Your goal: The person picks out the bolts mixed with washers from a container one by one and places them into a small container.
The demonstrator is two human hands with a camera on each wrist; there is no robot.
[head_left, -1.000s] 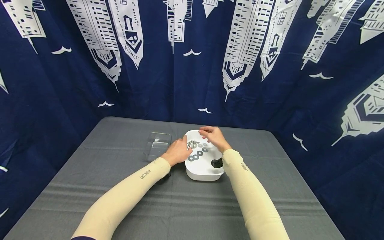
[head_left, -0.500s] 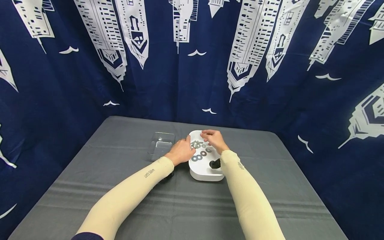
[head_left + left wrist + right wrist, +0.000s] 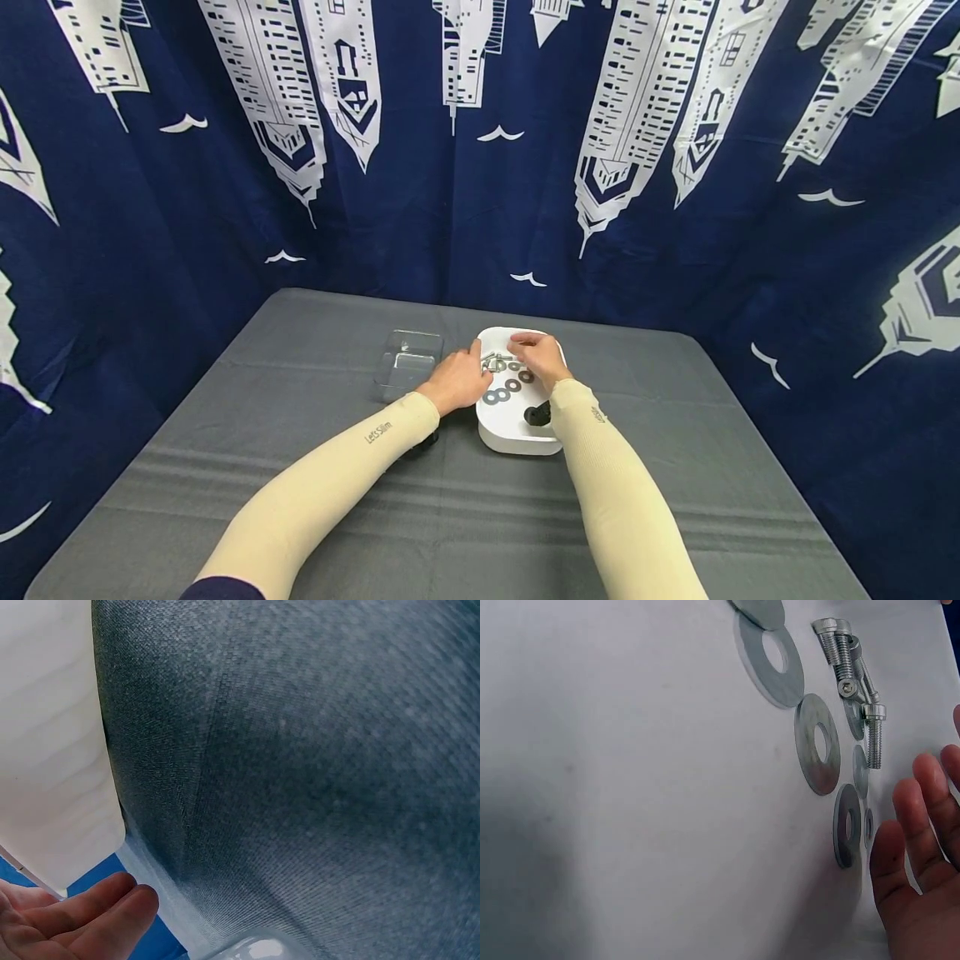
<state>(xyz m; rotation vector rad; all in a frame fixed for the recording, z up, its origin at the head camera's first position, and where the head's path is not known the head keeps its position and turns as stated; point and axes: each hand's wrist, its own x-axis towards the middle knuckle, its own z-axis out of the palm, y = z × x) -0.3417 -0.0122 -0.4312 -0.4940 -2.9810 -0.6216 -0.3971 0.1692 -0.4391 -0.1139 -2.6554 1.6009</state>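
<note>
A white bin with a flat floor holds several metal washers and a small pile of socket head screws. Beside its left rim is my left hand, its thumb reaching over the edge; in the left wrist view the fingers stretch out loosely near the bin's wall. My right hand is over the far right part of the bin, close to the screws. In the right wrist view its outer fingers extend above the washers, while thumb and index tip are out of sight.
A clear plastic container stands on the grey table, just left of the bin. Behind the table hangs a blue curtain with white buildings printed on it. A black wrist-worn camera shows at my right sleeve.
My right hand has come down from the bin's far edge, toward the screws and washers. My left hand keeps its place at the left rim. The head view has shifted slightly.
</note>
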